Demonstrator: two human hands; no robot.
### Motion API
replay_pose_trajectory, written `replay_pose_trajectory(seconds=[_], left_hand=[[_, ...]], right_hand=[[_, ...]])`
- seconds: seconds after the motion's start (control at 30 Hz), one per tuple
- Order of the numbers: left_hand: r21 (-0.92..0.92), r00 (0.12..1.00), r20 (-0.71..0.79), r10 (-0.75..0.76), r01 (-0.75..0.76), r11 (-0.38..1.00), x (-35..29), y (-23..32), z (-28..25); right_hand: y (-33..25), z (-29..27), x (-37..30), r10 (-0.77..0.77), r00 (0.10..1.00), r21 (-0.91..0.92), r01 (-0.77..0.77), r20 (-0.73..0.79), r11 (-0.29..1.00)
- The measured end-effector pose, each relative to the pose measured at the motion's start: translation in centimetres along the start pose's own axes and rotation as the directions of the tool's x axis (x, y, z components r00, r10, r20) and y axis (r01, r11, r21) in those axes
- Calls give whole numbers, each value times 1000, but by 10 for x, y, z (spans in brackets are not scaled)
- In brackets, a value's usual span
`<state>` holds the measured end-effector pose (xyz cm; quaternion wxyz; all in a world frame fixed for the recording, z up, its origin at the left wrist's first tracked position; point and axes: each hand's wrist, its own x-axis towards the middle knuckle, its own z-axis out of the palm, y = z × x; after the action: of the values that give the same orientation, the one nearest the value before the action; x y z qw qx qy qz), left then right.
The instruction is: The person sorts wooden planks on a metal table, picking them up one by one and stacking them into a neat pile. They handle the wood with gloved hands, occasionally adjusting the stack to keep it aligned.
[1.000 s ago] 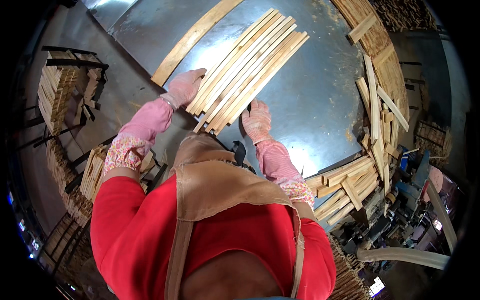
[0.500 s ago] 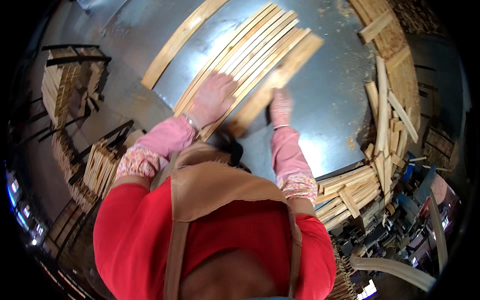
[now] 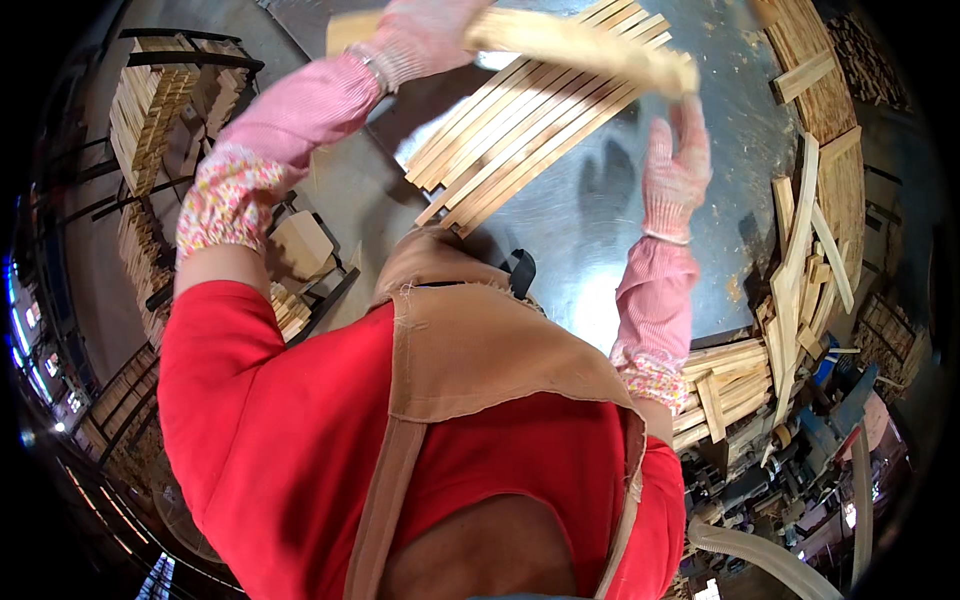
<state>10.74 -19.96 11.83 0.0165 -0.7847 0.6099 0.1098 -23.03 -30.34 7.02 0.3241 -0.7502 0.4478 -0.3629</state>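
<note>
A pale wooden board [image 3: 575, 45], blurred by motion, is held across the top of the head view, above the metal table. My left hand [image 3: 425, 38], in a pinkish knit glove, is closed around it near its left end. At the board's right end my gloved right hand [image 3: 678, 165] is raised, fingers stretched upward and apart. Its fingertips are at the board's end; whether they touch it I cannot tell. Beneath the board, several narrow wooden strips [image 3: 530, 130] lie side by side in a slanted row, their near ends uneven.
The grey metal tabletop [image 3: 740, 205] carries sawdust at its right. Loose offcuts [image 3: 790, 280] and a stack of strips [image 3: 735, 375] line its right edge. Stacked wood on a black rack [image 3: 150, 110] stands at the left. A ribbed hose [image 3: 770, 555] and machine parts are at lower right.
My left hand has left the strips, moved up and taken hold of a board. My right hand has let go of its board and moved right. The view has shifted.
</note>
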Motion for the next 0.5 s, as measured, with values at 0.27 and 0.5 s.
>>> replay_pose_trajectory(seconds=[0.27, 0.5], left_hand=[[-184, 861, 31, -508, 504, 844, -37, -73, 123], [-217, 934, -354, -44, -37, 976, -62, 48, 120]], right_hand=[[82, 58, -72, 494, 833, -109, -483, 250, 869], [73, 36, 102, 254, 943, -617, -72, 213, 783]])
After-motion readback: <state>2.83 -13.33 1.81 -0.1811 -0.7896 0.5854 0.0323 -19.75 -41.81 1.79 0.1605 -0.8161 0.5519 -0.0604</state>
